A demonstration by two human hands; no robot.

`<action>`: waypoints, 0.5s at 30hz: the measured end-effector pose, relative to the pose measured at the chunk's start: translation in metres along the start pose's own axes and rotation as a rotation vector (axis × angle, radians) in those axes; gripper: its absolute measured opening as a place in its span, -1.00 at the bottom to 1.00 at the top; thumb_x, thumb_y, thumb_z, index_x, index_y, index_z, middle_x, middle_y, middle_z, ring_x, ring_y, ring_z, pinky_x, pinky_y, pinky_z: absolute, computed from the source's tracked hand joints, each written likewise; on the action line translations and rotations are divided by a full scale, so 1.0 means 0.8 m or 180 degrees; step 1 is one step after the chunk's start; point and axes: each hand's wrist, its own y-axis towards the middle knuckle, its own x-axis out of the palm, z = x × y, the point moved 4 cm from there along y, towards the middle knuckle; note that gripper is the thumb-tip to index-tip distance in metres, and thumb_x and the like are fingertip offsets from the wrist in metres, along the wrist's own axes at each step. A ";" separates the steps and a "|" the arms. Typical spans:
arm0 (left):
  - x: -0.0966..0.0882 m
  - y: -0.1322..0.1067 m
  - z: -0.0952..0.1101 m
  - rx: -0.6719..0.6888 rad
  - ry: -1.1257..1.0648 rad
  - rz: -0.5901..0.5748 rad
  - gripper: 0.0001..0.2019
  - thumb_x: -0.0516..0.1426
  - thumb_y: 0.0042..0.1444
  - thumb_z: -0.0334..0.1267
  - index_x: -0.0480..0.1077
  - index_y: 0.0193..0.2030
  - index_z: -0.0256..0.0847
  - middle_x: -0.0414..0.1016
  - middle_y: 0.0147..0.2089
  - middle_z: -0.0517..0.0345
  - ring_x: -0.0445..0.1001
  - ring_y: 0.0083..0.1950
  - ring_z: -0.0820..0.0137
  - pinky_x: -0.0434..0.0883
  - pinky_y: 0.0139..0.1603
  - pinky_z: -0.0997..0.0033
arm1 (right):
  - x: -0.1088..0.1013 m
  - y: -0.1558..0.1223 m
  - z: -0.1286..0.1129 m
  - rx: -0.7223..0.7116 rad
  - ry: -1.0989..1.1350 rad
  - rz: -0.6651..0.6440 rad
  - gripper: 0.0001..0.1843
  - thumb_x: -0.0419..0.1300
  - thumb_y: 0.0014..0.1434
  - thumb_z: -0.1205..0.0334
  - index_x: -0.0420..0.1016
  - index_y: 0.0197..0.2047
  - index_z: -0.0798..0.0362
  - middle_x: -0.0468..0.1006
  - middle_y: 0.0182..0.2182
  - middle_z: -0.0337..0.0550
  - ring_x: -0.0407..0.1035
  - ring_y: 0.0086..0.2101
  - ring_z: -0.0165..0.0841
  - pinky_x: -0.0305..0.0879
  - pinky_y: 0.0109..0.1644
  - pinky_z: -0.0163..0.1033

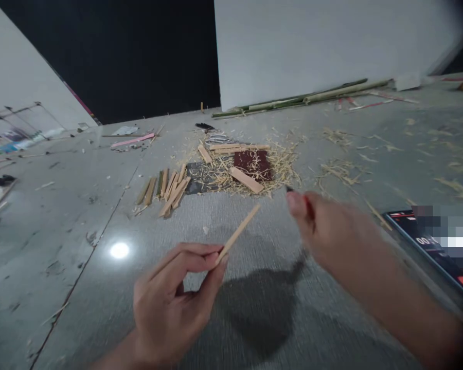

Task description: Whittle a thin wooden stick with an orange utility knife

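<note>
My left hand (179,295) is closed, pinching one end of a thin wooden strip (241,230) between thumb and fingers. The strip tilts up and to the right above the floor. To its right my right hand (316,221) is closed around a small tool (289,189), smeared by motion. Only its dark tip and a bit of red show, so its kind is unclear. The two hands are apart, and the tool does not touch the strip. Ahead lie a dark red pad (254,160) strewn with wood shavings (285,164) and a flat wooden piece (247,181).
Several short wooden strips (173,192) lie in a pile left of the shavings. A phone (420,241) rests on the floor at right. Long green bamboo poles (304,98) lie along the white wall (332,46). A pink strip (133,140) lies farther left.
</note>
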 end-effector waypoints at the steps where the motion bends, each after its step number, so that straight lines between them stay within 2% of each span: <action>1: 0.002 0.000 -0.003 -0.0017 -0.0092 -0.0014 -0.78 0.36 0.18 -0.47 0.51 -0.21 -0.02 0.74 -0.15 0.27 0.73 -0.21 0.38 0.59 -0.27 0.46 | 0.002 -0.006 -0.012 -0.0153 0.0086 -0.0039 -0.36 -0.28 0.53 -0.31 0.19 -0.42 -0.10 0.37 -0.64 -0.22 0.24 -0.61 -0.28 -0.11 -0.43 -0.20; 4: 0.006 0.000 -0.011 -0.0095 -0.0271 -0.0042 -0.73 0.36 0.17 -0.51 0.49 -0.20 -0.01 0.73 -0.13 0.28 0.73 -0.16 0.37 0.62 -0.18 0.42 | 0.010 -0.028 -0.047 -0.0549 0.0337 -0.0125 -0.35 -0.32 0.54 -0.31 0.19 -0.40 -0.10 0.35 -0.67 -0.31 0.30 -0.65 -0.30 -0.02 -0.49 -0.23; 7: 0.009 0.000 -0.014 -0.0157 -0.0365 -0.0037 -0.72 0.36 0.17 -0.52 0.48 -0.21 0.00 0.72 -0.14 0.29 0.72 -0.16 0.40 0.63 -0.16 0.42 | 0.012 -0.045 -0.067 -0.0931 0.0517 -0.0063 -0.42 -0.24 0.57 -0.23 0.17 -0.39 -0.10 0.31 -0.69 -0.39 0.28 -0.71 -0.36 0.01 -0.56 -0.26; 10: 0.009 -0.001 -0.011 -0.0136 -0.0313 -0.0026 -0.72 0.38 0.16 -0.52 0.48 -0.22 0.00 0.71 -0.14 0.31 0.70 -0.19 0.43 0.62 -0.17 0.45 | 0.012 -0.052 -0.072 -0.1181 0.0519 -0.0035 -0.49 -0.14 0.59 -0.14 0.14 -0.39 -0.11 0.29 -0.71 -0.44 0.26 -0.75 -0.38 -0.01 -0.61 -0.28; 15: 0.007 -0.002 -0.007 -0.0131 -0.0271 -0.0059 -0.73 0.39 0.14 -0.51 0.49 -0.23 -0.01 0.71 -0.16 0.32 0.69 -0.23 0.48 0.61 -0.20 0.50 | 0.018 -0.052 -0.068 -0.1127 0.0479 -0.0198 -0.47 -0.18 0.59 -0.14 0.14 -0.40 -0.11 0.30 -0.72 -0.41 0.27 -0.75 -0.36 -0.01 -0.59 -0.28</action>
